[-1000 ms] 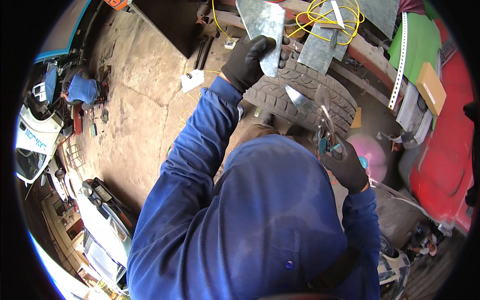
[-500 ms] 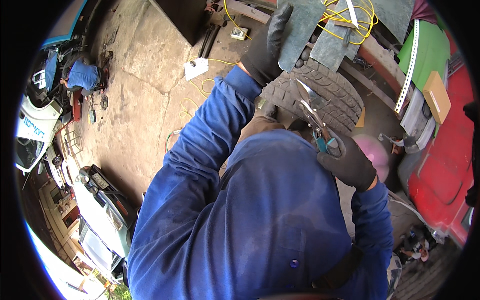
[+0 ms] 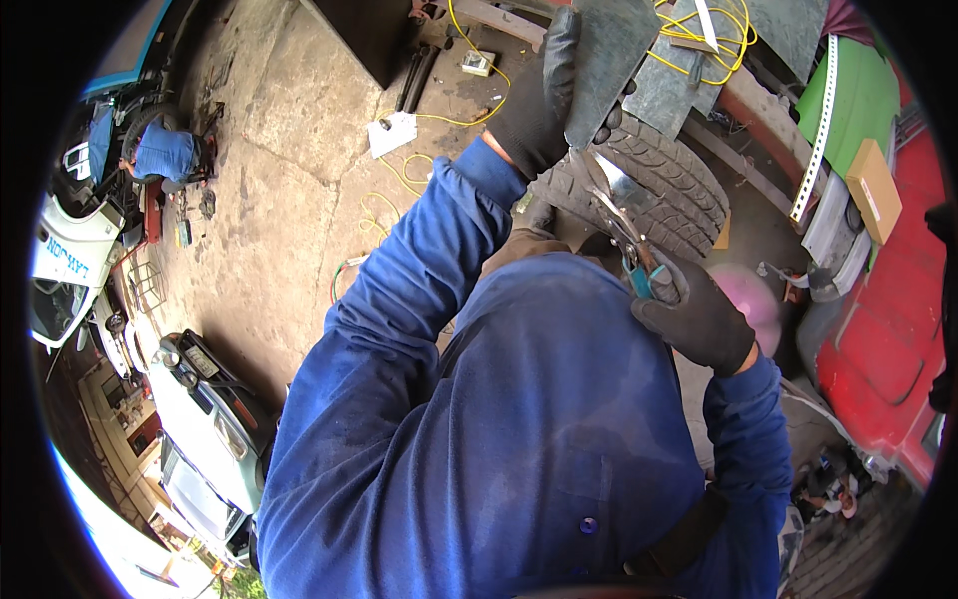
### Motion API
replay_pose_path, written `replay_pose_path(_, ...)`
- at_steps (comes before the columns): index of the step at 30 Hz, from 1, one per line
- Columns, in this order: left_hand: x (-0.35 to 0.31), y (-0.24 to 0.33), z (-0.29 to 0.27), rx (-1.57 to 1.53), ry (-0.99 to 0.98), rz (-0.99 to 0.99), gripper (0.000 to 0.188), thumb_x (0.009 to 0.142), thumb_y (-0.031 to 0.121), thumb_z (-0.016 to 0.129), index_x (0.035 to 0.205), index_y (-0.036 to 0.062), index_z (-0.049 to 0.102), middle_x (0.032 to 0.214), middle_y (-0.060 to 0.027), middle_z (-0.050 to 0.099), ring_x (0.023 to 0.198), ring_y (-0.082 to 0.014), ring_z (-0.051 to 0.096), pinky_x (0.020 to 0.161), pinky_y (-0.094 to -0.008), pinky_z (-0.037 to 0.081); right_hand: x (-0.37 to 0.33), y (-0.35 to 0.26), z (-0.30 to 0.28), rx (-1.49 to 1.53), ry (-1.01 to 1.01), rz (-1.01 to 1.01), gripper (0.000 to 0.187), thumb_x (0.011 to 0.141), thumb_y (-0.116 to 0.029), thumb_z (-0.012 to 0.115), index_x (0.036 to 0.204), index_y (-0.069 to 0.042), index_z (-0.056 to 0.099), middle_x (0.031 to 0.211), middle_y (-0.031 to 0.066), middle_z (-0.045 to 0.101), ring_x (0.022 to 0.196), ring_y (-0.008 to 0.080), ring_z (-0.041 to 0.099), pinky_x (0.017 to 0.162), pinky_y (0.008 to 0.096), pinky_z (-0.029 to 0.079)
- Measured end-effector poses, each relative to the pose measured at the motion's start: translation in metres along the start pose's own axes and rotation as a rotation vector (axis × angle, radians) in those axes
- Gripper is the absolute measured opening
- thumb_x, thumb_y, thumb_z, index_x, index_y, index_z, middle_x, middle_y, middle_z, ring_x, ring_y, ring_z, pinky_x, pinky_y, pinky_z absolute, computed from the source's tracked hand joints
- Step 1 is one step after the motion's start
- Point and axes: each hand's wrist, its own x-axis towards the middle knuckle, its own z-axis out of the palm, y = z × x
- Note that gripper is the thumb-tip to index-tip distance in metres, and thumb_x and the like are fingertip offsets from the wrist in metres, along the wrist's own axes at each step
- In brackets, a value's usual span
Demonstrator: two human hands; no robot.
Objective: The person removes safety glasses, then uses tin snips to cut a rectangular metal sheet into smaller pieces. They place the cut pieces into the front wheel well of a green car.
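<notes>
My left hand [image 3: 539,105], in a black glove, grips a bent grey metal sheet [image 3: 609,50] raised in front of me. In my right hand [image 3: 696,319], also in a black glove, I hold tin snips [image 3: 624,230] with teal handles, their blades pointing up toward the sheet's lower edge. Just behind both hands a black tyre [image 3: 669,185] lies on its side. My blue sleeves and chest fill the lower middle of the view.
Yellow cable [image 3: 699,40] coils on metal sheets beyond the tyre. A red vehicle body [image 3: 888,329] stands at the right, with a green panel [image 3: 863,100] and a perforated white strip [image 3: 813,140]. Concrete floor [image 3: 269,170] spreads left; another person in blue [image 3: 160,155] crouches far left.
My left hand has lifted the metal sheet higher and farther forward. The right hand with the snips has followed upward toward the sheet's lower edge.
</notes>
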Motion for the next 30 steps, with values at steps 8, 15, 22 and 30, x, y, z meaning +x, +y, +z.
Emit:
replay_pose_path(8, -0.009, -0.004, -0.002, 0.25, 0.053, 0.057, 0.075, 0.111, 0.076, 0.046, 0.131, 0.0061, 0.067, 0.085, -0.007, 0.071, 0.061, -0.0188, 0.068, 0.056, -0.031, 0.058, 0.004, 0.007, 0.001, -0.05, -0.024, -0.028, 0.059, 0.092, -0.023, 0.079, 0.145, -0.001, 0.066, 0.122, 0.011, 0.074, 0.11, 0.0196, 0.068, 0.105, 0.0371, 0.054)
replay_pose_path(15, 0.015, -0.035, -0.016, 0.574, -0.068, 0.504, 0.061, 0.115, 0.06, 0.051, 0.142, 0.0066, 0.062, 0.105, -0.0139, 0.075, 0.074, -0.0208, 0.075, 0.059, -0.0351, 0.064, 0.002, 0.003, 0.0, -0.004, -0.098, -0.003, 0.086, 0.095, -0.029, 0.074, 0.167, 0.004, 0.043, 0.165, 0.0283, 0.052, 0.156, 0.0373, 0.051, 0.129, 0.0427, 0.039)
replay_pose_path(22, -0.003, 0.001, 0.011, 0.161, -0.119, -0.092, 0.079, 0.108, 0.078, 0.049, 0.135, 0.0053, 0.063, 0.099, -0.0144, 0.073, 0.069, -0.0239, 0.072, 0.055, -0.037, 0.06, -0.001, 0.003, 0.001, -0.083, -0.04, -0.067, 0.083, 0.095, -0.026, 0.073, 0.166, 0.004, 0.044, 0.164, 0.0281, 0.053, 0.156, 0.0368, 0.051, 0.13, 0.0432, 0.039)
replay_pose_path(30, 0.01, 0.011, -0.004, 0.185, -0.232, -0.077, 0.062, 0.117, 0.054, 0.051, 0.154, 0.0044, 0.059, 0.108, -0.0116, 0.075, 0.079, -0.0213, 0.075, 0.066, -0.0343, 0.063, -0.002, 0.008, 0.006, -0.11, -0.012, -0.037, 0.083, 0.094, -0.027, 0.075, 0.166, 0.002, 0.047, 0.161, 0.0275, 0.056, 0.153, 0.0376, 0.054, 0.129, 0.0438, 0.04)
